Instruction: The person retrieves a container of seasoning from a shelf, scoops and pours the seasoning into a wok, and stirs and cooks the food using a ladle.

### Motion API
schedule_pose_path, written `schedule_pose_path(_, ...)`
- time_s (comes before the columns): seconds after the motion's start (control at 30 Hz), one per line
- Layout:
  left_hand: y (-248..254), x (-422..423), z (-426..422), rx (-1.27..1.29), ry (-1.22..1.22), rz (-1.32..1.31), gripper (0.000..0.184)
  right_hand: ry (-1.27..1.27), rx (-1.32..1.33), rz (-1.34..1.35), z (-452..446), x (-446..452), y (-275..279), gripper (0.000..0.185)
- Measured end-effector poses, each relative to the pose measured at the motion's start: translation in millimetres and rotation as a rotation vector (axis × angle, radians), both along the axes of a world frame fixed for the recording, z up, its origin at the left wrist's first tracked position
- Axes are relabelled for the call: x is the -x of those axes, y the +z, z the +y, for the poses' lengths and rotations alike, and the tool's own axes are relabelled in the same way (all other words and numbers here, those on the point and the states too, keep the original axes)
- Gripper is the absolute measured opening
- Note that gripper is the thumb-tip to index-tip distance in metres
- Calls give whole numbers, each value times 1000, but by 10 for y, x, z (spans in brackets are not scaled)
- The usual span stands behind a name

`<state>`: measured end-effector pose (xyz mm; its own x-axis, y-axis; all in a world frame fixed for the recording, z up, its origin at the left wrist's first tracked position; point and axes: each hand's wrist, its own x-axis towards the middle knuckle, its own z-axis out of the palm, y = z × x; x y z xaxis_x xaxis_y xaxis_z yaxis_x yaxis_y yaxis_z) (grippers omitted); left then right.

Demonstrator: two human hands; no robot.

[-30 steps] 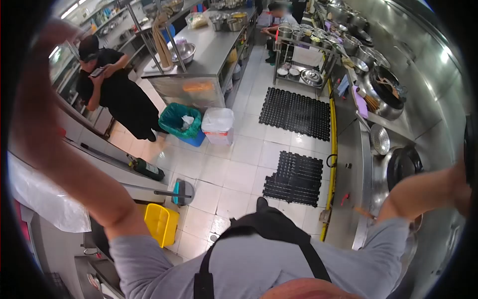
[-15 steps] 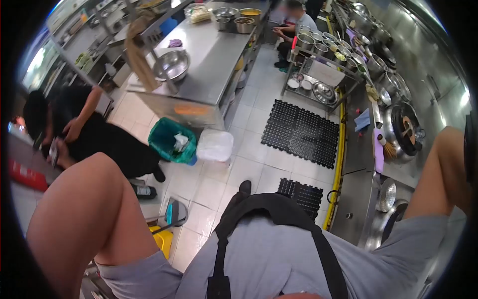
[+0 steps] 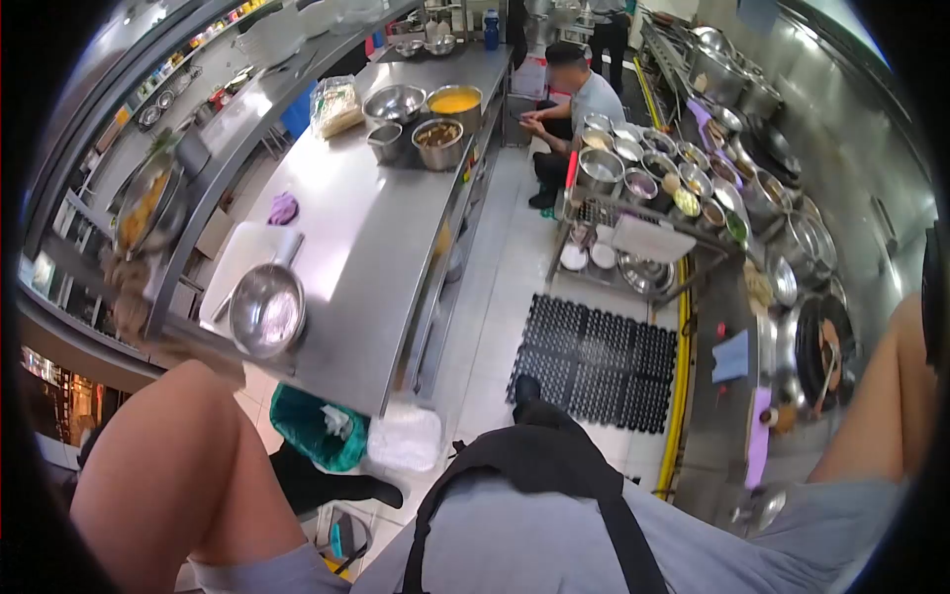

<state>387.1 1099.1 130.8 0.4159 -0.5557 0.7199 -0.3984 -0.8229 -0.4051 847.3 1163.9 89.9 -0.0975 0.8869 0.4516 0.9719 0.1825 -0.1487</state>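
Both of my bare arms are raised and bent at the elbow, and neither of my hands shows. Near my left elbow stands a steel worktable [image 3: 341, 257] with a steel bowl [image 3: 265, 315] beside a white cutting board [image 3: 233, 259]. A crumpled purple cloth [image 3: 283, 208] lies further along it. Below the table's near end are a bin with a green liner [image 3: 302, 421] and a white container [image 3: 406, 442]. By my right arm, a dark wok [image 3: 813, 332] with a long-handled utensil in it sits on the steel cooking range.
A black rubber mat [image 3: 599, 361] covers part of the tiled floor ahead. Beyond it, a metal rack [image 3: 683, 252] carries several food containers, and a person [image 3: 589, 104] sits low. A yellow pipe [image 3: 685, 366] runs along the range's base.
My view has moved forward, bringing the worktable, bin and rack closer. The person in black at the left has mostly gone behind my left arm. My hands stay out of view.
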Motion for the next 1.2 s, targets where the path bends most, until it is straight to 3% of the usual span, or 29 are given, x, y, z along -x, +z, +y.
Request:
schedule_pose_path(0.27,68,-980,1485,213,177,69,57,129,36,7,1918,-1215,131,35)
schedule_pose_path(0.4,-481,-1062,2311,621,405,177,61,217,-73,0,2707,-1609,277,34)
schedule_pose_path(0.5,-1320,-1390,2996,1278,784,221,64,261,-341,46,3152,-1888,544,34)
schedule_pose_path(0.53,-1594,-1436,3275,1405,812,201,61,264,-470,82,3309,-2016,673,34)
schedule_pose_path(0.67,-2213,-1638,4484,1805,817,-99,66,254,-1052,265,3779,-2596,1157,33)
schedule_pose_path(0.73,-2429,-1800,5013,1927,567,-196,72,226,-1151,420,4143,-2939,1206,33)
schedule_pose_path(0.83,-2446,-2311,5662,1956,193,-446,72,193,-861,784,5098,-3223,666,30)
schedule_pose_path(0.87,-2443,-2467,5827,1942,84,-551,71,147,-668,801,5617,-3659,511,3)
schedule_pose_path(0.9,-2458,-2519,5973,1953,-72,-654,67,226,-512,870,5963,-3879,258,39)
schedule_pose_path(0.97,-2517,-2568,6254,1944,-385,-854,60,142,-202,765,6857,-4480,-209,48)
schedule_pose_path(1.0,-2449,-2678,6350,1881,-319,-1100,55,105,-153,775,7273,-4705,-468,50)
schedule_pose_path(1.07,-2369,-2786,6566,1668,-279,-1330,58,29,-26,787,8053,-5099,-911,51)
schedule_pose_path(1.13,-2470,-2651,6637,1688,-254,-1328,59,-43,34,788,8893,-5527,-1230,52)
schedule_pose_path(1.2,-2516,-2586,6599,1625,-51,-1337,54,-72,7,845,9717,-5895,-1516,52)
